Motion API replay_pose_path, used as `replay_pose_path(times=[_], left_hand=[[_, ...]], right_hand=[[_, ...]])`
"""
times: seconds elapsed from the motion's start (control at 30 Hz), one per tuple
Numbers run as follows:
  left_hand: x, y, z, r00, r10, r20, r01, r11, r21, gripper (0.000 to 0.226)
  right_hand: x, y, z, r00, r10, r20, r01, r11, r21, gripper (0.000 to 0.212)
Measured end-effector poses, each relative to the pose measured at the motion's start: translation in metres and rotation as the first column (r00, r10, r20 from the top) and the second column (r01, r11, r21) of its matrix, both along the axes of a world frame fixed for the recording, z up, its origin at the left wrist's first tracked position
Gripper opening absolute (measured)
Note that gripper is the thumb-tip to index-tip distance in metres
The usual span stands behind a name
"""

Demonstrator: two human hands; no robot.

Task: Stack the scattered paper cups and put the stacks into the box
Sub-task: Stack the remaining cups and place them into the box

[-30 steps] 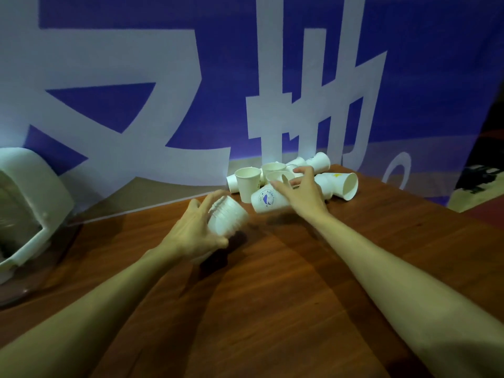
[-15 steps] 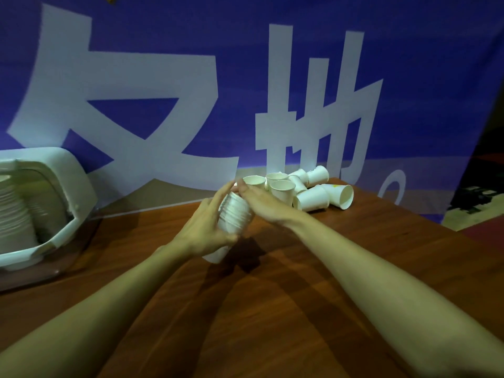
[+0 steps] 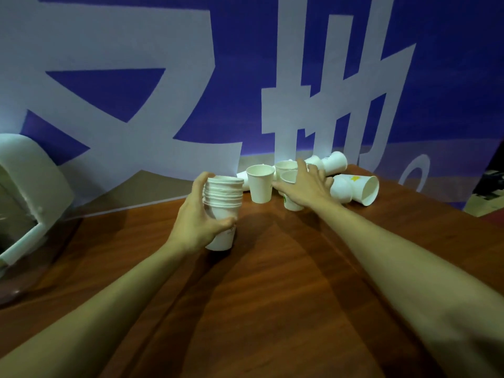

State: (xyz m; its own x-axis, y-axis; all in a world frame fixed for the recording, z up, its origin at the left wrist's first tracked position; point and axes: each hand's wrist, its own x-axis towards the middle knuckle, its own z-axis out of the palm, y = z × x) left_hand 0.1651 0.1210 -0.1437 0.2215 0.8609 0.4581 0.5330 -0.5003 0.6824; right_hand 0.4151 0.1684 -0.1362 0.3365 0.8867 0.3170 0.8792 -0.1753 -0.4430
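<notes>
Head view shows your left hand (image 3: 196, 222) still clenched on the stack (image 3: 224, 211) resting on the desk (image 3: 272, 296), while your right hand (image 3: 305, 186), fingers spread, has returned to the loose cups (image 3: 261, 183) for another.

Our left hand (image 3: 200, 219) curls closed in a grip, forearm angled inward. Our right hand (image 3: 305, 185) reaches forward, fingers spread, seemingly ungripped.

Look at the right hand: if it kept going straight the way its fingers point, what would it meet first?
Most likely the upright cup directly under the fingers of the right hand, in the loose cluster. Beyond it lie tipped cups and the banner. Depth is hard to judge, so contact may already exist.
</notes>
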Motion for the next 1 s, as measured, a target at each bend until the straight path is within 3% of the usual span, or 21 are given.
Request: replay_pose_path(times=[0.17,0.27,0.37,0.43,0.57,0.7,0.77,0.8,0.87,0.93,1.0], left_hand=[[0.000,0.003,-0.001,1.000,0.002,0.026,-0.001,1.000,-0.018,0.099],[0.000,0.002,0.001,1.000,-0.008,0.008,0.008,1.000,-0.019,0.098],[0.004,0.000,0.003,0.999,-0.043,-0.032,0.042,0.999,-0.009,0.102],[0.006,-0.002,0.006,0.997,-0.053,-0.060,0.053,0.999,-0.010,0.106],[0.010,-0.004,0.011,0.994,-0.068,-0.081,0.066,0.997,-0.032,0.119],[0.012,-0.001,0.012,0.992,-0.066,-0.105,0.063,0.997,-0.036,0.129],[0.012,0.002,0.014,0.995,-0.056,-0.088,0.052,0.997,-0.053,0.131],[0.013,0.003,0.015,0.995,-0.058,-0.081,0.053,0.996,-0.067,0.131],[0.015,0.008,0.019,0.993,-0.084,-0.078,0.076,0.992,-0.101,0.130],[0.018,0.014,0.022,0.992,-0.102,-0.080,0.091,0.987,-0.129,0.128],[0.021,0.021,0.025,0.990,-0.100,-0.099,0.086,0.988,-0.131,0.126]], right_hand=[[-0.004,0.007,-0.006,0.997,-0.002,-0.071,0.011,0.991,0.133,0.053],[-0.013,-0.007,0.011,0.965,0.083,-0.250,-0.008,0.958,0.288,0.058],[-0.027,-0.024,0.042,0.748,0.367,-0.554,-0.094,0.884,0.458,0.053],[-0.038,-0.032,0.057,0.636,0.479,-0.605,-0.197,0.859,0.473,0.043],[-0.061,-0.039,0.063,0.693,0.561,-0.453,-0.463,0.828,0.317,0.048],[-0.066,-0.034,0.052,0.668,0.580,-0.466,-0.653,0.757,0.007,0.066],[-0.061,-0.024,0.047,0.695,0.534,-0.482,-0.574,0.815,0.076,0.062],[-0.056,-0.014,0.044,0.777,0.463,-0.427,-0.463,0.879,0.110,0.060],[-0.044,0.006,0.037,0.954,0.247,-0.172,-0.237,0.968,0.077,0.066],[-0.028,0.022,0.029,0.991,0.135,0.016,-0.136,0.990,0.039,0.075],[-0.012,0.039,0.023,0.991,0.121,0.053,-0.122,0.992,0.024,0.078]])
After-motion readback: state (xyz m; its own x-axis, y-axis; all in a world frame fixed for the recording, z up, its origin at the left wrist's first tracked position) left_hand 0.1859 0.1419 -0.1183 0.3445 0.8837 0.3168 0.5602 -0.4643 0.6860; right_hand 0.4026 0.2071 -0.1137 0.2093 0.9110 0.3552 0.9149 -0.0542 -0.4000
